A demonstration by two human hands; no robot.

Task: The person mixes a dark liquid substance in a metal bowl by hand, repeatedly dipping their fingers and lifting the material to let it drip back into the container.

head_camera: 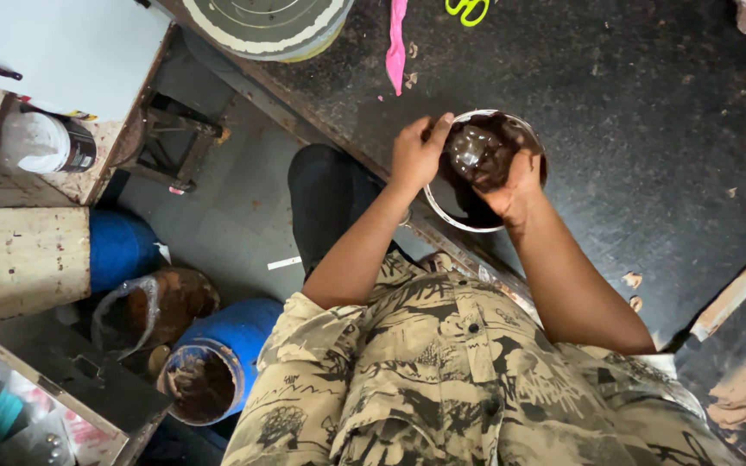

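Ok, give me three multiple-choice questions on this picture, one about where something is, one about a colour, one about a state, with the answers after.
1. Where does the bowl stand?
A. on the dark table, at its near edge
B. on the floor
C. on the white cabinet

2. What colour are the scissor handles at the top edge?
A. red
B. yellow-green
C. black

3. What is the right hand doing?
A. resting flat on the table
B. holding the scissors
C. holding a glossy dark lump over the bowl

Answers: 1 A, the bowl's rim sits on the dark tabletop by the edge. 2 B, the loops are bright yellow-green. 3 C, the right hand cups the lump while the left hand grips the bowl's rim.
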